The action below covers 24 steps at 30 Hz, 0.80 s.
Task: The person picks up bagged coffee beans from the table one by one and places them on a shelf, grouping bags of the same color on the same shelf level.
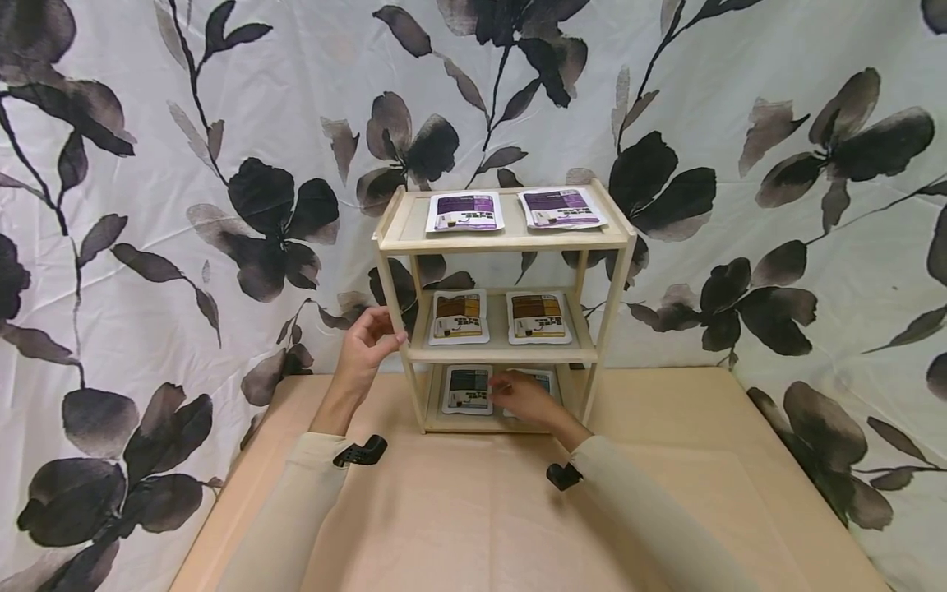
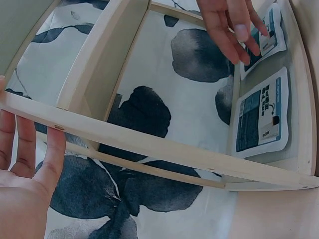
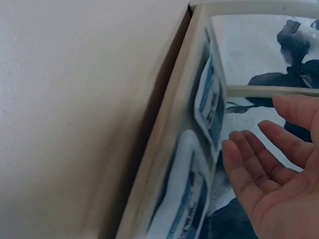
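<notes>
A small three-tier wooden shelf point(image 1: 503, 245) stands upright on the table. My left hand point(image 1: 366, 339) holds its left front post, thumb on one side and fingers on the other in the left wrist view. My right hand point(image 1: 527, 400) is over the bottom tier with loosely bent fingers and nothing between them; the right wrist view shows the palm point(image 3: 284, 204). Two blue-labelled white pouches lie on that tier. The left pouch point(image 1: 468, 390) shows whole in the head view, while the right pouch point(image 1: 546, 380) is partly hidden behind my right hand.
Two brown-labelled pouches, a left one point(image 1: 459, 317) and a right one point(image 1: 538, 318), lie on the middle tier. Two purple-labelled pouches point(image 1: 464, 211) lie on the top. A floral cloth point(image 1: 281, 107) hangs behind the tan-covered table point(image 1: 473, 510).
</notes>
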### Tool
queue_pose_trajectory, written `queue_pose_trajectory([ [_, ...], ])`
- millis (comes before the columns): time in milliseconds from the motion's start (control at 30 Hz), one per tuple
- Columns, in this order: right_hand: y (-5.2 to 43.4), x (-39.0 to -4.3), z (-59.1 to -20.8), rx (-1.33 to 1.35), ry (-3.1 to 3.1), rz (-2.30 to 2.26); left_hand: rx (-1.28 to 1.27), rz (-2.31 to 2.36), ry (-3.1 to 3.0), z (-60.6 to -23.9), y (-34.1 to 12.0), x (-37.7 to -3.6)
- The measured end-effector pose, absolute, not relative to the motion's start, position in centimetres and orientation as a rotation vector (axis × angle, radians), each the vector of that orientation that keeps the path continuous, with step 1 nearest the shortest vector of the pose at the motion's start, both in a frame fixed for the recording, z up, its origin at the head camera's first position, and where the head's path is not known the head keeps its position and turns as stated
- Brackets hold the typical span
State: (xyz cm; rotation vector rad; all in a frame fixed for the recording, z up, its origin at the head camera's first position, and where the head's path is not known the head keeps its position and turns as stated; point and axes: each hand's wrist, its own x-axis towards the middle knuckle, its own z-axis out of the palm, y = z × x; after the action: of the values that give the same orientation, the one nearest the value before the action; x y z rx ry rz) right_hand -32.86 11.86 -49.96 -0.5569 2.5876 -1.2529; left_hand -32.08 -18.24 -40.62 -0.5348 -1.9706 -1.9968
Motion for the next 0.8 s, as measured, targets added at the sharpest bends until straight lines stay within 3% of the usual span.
queue_pose_trajectory([
  [800,12.7,-28.4,-44.9,-0.848,2.738,-1.094,-0.533,-1.993,-1.983,-40.5,-18.1,-32.1],
])
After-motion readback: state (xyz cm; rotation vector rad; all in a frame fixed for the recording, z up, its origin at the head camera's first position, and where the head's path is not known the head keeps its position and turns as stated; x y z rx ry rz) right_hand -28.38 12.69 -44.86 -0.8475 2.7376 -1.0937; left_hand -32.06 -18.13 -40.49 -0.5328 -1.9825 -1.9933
